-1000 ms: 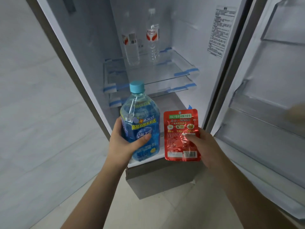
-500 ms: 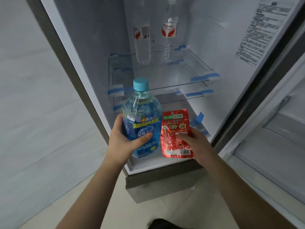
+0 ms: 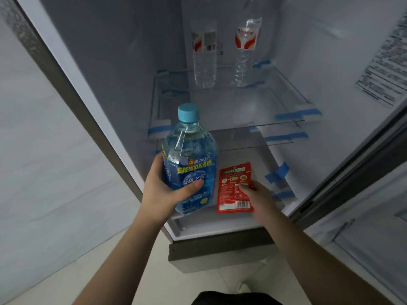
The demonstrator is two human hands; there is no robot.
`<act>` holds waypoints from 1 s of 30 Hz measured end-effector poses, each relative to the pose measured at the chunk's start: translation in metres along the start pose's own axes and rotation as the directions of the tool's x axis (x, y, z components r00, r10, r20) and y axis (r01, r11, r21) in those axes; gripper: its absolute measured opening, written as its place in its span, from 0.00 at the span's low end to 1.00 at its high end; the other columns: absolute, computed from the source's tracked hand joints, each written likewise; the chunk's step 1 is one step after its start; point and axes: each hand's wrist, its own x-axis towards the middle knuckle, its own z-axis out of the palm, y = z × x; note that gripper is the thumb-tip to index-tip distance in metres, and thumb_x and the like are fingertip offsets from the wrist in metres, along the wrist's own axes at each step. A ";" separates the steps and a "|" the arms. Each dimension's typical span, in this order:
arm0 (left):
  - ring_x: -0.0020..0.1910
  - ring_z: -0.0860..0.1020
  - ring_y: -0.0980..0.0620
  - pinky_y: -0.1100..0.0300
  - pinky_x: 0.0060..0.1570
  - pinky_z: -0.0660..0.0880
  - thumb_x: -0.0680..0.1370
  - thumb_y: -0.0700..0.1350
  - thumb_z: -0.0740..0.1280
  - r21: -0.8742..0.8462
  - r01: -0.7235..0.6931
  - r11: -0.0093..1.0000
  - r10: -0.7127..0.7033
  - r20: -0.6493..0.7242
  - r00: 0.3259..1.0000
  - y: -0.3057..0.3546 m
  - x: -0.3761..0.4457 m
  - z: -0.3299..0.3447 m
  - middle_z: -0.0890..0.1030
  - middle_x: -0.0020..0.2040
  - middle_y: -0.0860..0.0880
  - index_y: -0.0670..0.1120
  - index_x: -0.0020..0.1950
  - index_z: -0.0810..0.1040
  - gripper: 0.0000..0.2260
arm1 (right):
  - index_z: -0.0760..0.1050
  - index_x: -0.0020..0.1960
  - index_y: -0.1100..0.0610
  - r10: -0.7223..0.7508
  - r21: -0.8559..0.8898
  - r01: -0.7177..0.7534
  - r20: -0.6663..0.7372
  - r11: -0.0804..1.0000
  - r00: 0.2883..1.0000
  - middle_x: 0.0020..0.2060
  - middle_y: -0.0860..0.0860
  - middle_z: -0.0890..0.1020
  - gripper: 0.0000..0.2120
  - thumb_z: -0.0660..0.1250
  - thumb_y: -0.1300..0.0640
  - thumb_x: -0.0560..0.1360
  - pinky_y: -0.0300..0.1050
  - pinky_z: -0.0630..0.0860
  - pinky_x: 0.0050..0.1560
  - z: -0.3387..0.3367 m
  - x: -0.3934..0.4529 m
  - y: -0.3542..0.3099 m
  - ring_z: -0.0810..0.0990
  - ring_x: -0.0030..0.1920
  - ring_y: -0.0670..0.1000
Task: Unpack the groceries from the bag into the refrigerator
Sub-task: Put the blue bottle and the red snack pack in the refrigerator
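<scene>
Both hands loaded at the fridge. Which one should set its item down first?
Probably right. The right hand pinches the red packet, already low over the bottom compartment floor. The left hand grips the blue bottle, upright at the front edge.

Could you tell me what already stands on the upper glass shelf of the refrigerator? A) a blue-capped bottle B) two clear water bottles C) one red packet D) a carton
B: two clear water bottles stand upright at the back of the upper glass shelf.
</scene>
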 end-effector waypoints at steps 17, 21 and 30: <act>0.56 0.82 0.40 0.44 0.52 0.80 0.57 0.54 0.84 -0.070 0.022 0.997 -0.037 -0.219 0.975 0.001 0.007 0.004 0.82 0.58 0.43 0.45 0.64 0.73 0.40 | 0.76 0.57 0.58 0.128 -0.001 -0.128 0.101 0.992 0.987 0.47 0.57 0.85 0.10 0.63 0.55 0.79 0.53 0.80 0.49 0.033 0.095 -0.008 0.85 0.45 0.58; 0.56 0.82 0.41 0.45 0.51 0.80 0.57 0.55 0.84 -0.062 0.032 0.998 -0.046 -0.239 0.970 0.001 0.004 0.004 0.83 0.57 0.43 0.45 0.63 0.73 0.39 | 0.77 0.54 0.60 0.132 -0.077 -0.122 0.142 0.990 0.981 0.46 0.57 0.85 0.12 0.62 0.52 0.80 0.55 0.79 0.54 0.042 0.099 -0.015 0.85 0.45 0.57; 0.56 0.82 0.42 0.43 0.52 0.80 0.59 0.48 0.83 -0.039 0.051 0.998 -0.058 -0.196 0.979 0.002 0.006 0.004 0.83 0.57 0.43 0.43 0.63 0.72 0.36 | 0.69 0.67 0.61 0.092 -0.082 -0.085 0.076 0.993 0.993 0.54 0.56 0.81 0.16 0.58 0.61 0.81 0.43 0.74 0.46 0.047 0.088 -0.032 0.82 0.51 0.56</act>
